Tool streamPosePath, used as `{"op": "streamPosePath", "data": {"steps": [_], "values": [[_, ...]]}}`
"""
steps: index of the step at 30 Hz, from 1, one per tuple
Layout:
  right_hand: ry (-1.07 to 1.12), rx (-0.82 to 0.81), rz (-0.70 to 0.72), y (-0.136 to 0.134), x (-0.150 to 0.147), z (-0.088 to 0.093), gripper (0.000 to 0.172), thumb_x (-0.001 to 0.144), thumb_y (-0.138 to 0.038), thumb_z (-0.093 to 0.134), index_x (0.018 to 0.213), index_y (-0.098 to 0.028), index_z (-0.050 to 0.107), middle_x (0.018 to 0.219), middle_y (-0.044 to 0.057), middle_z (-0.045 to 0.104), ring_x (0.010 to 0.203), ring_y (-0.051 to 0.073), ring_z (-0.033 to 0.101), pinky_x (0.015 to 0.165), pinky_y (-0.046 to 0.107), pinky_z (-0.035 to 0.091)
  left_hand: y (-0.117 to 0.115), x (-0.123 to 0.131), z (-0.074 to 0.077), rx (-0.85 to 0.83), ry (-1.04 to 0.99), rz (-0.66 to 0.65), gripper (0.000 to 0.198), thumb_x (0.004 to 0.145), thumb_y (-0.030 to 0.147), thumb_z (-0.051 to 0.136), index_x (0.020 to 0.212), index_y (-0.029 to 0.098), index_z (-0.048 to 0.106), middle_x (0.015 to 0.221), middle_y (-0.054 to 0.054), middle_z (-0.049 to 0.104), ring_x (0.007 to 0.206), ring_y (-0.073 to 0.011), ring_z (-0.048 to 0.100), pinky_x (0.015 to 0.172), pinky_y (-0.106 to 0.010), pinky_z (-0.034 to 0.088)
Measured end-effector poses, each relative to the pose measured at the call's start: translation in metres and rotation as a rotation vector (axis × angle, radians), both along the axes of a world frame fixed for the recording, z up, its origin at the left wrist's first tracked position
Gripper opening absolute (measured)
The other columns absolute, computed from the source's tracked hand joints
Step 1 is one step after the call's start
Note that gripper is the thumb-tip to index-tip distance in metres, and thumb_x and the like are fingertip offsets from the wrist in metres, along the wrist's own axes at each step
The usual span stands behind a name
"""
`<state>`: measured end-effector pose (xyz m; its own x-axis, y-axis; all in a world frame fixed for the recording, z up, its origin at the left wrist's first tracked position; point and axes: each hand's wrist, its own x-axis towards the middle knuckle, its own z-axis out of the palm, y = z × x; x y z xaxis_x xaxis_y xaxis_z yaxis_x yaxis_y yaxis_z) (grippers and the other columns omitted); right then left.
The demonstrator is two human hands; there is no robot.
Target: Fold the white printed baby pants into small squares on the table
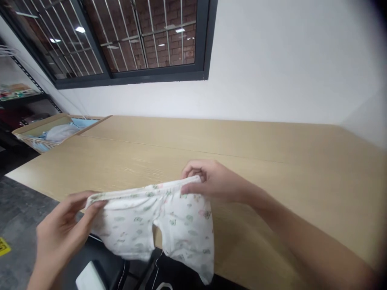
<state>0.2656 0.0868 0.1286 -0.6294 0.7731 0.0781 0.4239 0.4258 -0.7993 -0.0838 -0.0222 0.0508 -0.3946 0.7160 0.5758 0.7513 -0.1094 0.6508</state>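
Observation:
A pair of small white shorts [187,225] with a green and pink print hangs by its waistband over the table's front edge. My left hand [65,225] pinches the left end of the waistband between thumb and fingers. At the right end, my right hand [211,181] grips the band, thumb in front and fingers curled behind. The waistband is stretched fairly straight between both hands, the legs hanging down with a gap between them.
The light wooden table [256,145] runs along a white wall under a barred window [151,36]. A bin [57,131] with blue and white cloth stands at the back left. Below the front edge are a black seat [111,268] and a white object [90,277].

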Motion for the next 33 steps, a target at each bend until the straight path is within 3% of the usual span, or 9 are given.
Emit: {"op": "streamPosePath", "data": {"steps": [4, 9, 14, 18, 25, 33], "values": [[-0.059, 0.089, -0.079, 0.022, 0.043, -0.004, 0.027, 0.096, -0.038, 0.055, 0.111, -0.024, 0.073, 0.109, 0.007, 0.072, 0.090, 0.022, 0.066, 0.076, 0.034, 0.051, 0.068, 0.028, 0.006, -0.238, -0.090, -0.339, 0.039, 0.082, 0.063, 0.069, 0.098, 0.027, 0.068, 0.094, 0.002, 0.071, 0.087, -0.0136, 0.068, 0.065, -0.018, 0.055], [-0.188, 0.151, -0.172, 0.061, 0.077, -0.048, 0.031, 0.100, -0.030, 0.044, 0.107, -0.019, 0.072, 0.111, 0.009, 0.073, 0.096, 0.025, 0.067, 0.081, 0.036, 0.051, 0.149, 0.070, -0.016, -0.456, 0.099, -0.605, 0.043, 0.095, 0.060, 0.044, 0.091, 0.022, 0.063, 0.087, 0.000, 0.067, 0.081, -0.0127, 0.061, 0.065, -0.019, 0.048], [-0.274, 0.304, -0.280, 0.116, 0.088, -0.112, 0.029, 0.101, -0.023, 0.040, 0.103, -0.014, 0.068, 0.106, 0.014, 0.069, 0.098, 0.025, 0.063, 0.087, 0.036, 0.049, 0.219, 0.100, -0.057, -0.378, 0.224, -0.546, 0.037, 0.096, 0.050, 0.041, 0.092, 0.020, 0.063, 0.090, -0.003, 0.066, 0.078, -0.0136, 0.057, 0.076, -0.025, 0.046], [-0.321, 0.436, -0.384, 0.161, 0.091, -0.145, 0.032, 0.103, -0.019, 0.037, 0.109, -0.012, 0.067, 0.109, 0.016, 0.064, 0.105, 0.026, 0.058, 0.097, 0.039, 0.044, 0.259, 0.114, -0.078, -0.357, 0.218, -0.507, 0.032, 0.096, 0.043, 0.046, 0.109, 0.020, 0.063, 0.099, -0.004, 0.068, 0.082, -0.0135, 0.059, 0.081, -0.025, 0.046], [-0.485, 0.549, -0.490, 0.210, 0.091, -0.165, 0.032, 0.105, -0.019, 0.036, 0.114, -0.017, 0.067, 0.115, 0.014, 0.063, 0.111, 0.028, 0.054, 0.096, 0.040, 0.039, 0.310, 0.131, -0.088, -0.375, 0.245, -0.441, 0.025, 0.095, 0.034, 0.049, 0.105, 0.018, 0.066, 0.099, -0.007, 0.071, 0.087, -0.0161, 0.062, 0.087, -0.026, 0.050], [-0.531, 0.567, -0.512, 0.228, 0.095, -0.176, 0.034, 0.106, -0.020, 0.035, 0.119, -0.018, 0.066, 0.121, 0.015, 0.062, 0.115, 0.029, 0.052, 0.096, 0.041, 0.035, 0.337, 0.150, -0.088, -0.449, 0.261, -0.352, 0.023, 0.094, 0.026, 0.050, 0.106, 0.017, 0.067, 0.102, -0.010, 0.072, 0.096, -0.0180, 0.063, 0.096, -0.030, 0.050]]}}
